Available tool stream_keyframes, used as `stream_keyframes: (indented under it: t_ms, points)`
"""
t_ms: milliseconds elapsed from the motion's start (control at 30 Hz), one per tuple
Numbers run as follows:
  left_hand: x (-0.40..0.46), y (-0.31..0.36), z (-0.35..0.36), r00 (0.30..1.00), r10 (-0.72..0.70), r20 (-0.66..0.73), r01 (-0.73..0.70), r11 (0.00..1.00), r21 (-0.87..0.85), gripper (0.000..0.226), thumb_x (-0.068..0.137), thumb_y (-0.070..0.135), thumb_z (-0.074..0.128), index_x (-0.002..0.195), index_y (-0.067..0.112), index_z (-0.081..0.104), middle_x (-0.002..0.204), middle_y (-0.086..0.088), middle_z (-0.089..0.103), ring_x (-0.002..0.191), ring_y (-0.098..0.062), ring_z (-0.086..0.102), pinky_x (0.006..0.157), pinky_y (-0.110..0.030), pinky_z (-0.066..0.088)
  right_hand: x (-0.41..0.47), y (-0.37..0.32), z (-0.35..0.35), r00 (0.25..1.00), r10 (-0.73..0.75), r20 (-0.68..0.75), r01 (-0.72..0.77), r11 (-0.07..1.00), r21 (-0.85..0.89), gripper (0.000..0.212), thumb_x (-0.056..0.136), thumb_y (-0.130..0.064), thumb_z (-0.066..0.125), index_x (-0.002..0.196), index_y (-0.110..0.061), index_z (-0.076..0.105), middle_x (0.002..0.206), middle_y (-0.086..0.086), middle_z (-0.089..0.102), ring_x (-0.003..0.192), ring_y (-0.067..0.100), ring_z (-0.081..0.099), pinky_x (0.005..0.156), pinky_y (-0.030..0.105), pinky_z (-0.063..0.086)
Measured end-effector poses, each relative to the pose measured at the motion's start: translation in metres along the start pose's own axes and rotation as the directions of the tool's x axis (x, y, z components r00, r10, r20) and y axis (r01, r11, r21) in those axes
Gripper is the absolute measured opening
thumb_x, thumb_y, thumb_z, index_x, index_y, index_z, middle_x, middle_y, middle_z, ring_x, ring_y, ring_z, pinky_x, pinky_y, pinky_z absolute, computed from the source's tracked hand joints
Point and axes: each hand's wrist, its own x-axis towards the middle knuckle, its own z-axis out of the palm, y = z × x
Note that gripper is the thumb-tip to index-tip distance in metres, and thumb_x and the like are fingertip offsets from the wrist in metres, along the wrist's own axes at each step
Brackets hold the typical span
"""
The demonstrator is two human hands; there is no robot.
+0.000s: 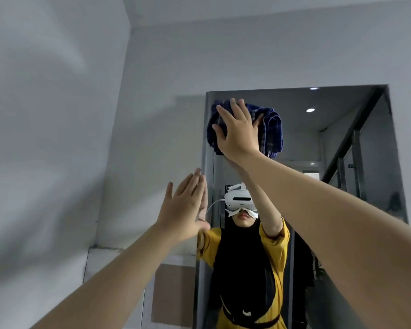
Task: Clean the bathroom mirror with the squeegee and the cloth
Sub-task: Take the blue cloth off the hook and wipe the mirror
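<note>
The blue plaid cloth (pixel 269 128) sat bunched against the mirror (pixel 356 143) near its top left corner, its middle hidden under the right hand (pixel 237 131) (straight fingers pressing it flat). The left hand (pixel 184 210) rested open-fingered at the mirror's left edge.

Home bathroom: wall mirror (pixel 342 143), plain grey walls (pixel 57 115).
</note>
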Motion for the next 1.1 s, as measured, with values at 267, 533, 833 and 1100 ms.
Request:
stream_keyframes:
  t_ms: [267,533,833,1100]
  points:
    - [0.002,-0.007,0.001,0.998,0.064,-0.017,-0.059,0.979,0.197,0.121,0.069,0.073,0.049,0.141,0.009,-0.024,0.149,-0.004,-0.034,0.141,-0.021,-0.020,0.112,-0.051,-0.002,0.035,-0.019,0.019,0.987,-0.143,0.071,0.156,0.961,-0.228,0.055,0.093,-0.048,0.042,0.144,-0.028,0.036,0.160,0.003,0.013,0.148,0.023,-0.001,0.112,0.061,-0.006]
    - [0.003,-0.009,0.005,0.996,0.081,-0.039,-0.069,0.968,0.240,0.121,0.066,0.075,0.045,0.142,0.008,-0.021,0.148,-0.004,-0.034,0.140,-0.022,-0.019,0.112,-0.051,-0.001,0.043,-0.008,0.013,0.998,-0.051,0.036,0.061,0.925,-0.374,0.068,0.086,-0.070,0.029,0.146,-0.040,0.023,0.162,-0.001,0.006,0.147,0.031,-0.006,0.107,0.068,-0.011]
    - [0.002,-0.010,0.012,0.998,0.065,0.025,-0.069,0.954,0.290,0.154,0.044,0.073,0.069,0.132,0.009,-0.040,0.141,-0.006,-0.047,0.134,-0.022,-0.029,0.104,-0.048,-0.010,0.034,0.049,-0.030,0.999,0.042,-0.016,-0.045,0.920,-0.389,0.065,0.087,-0.063,0.034,0.146,-0.043,0.019,0.162,-0.002,0.004,0.148,0.030,-0.005,0.105,0.071,-0.009]
    - [-0.002,-0.005,0.005,0.997,0.072,-0.005,-0.070,0.976,0.205,0.150,0.045,0.079,0.065,0.132,0.014,-0.039,0.143,-0.003,-0.042,0.138,-0.018,-0.020,0.106,-0.048,-0.012,0.016,0.100,-0.070,0.994,0.090,-0.058,-0.106,0.903,-0.416,0.063,0.087,-0.064,0.034,0.145,-0.044,0.020,0.161,-0.003,0.006,0.148,0.028,-0.002,0.105,0.072,-0.006]
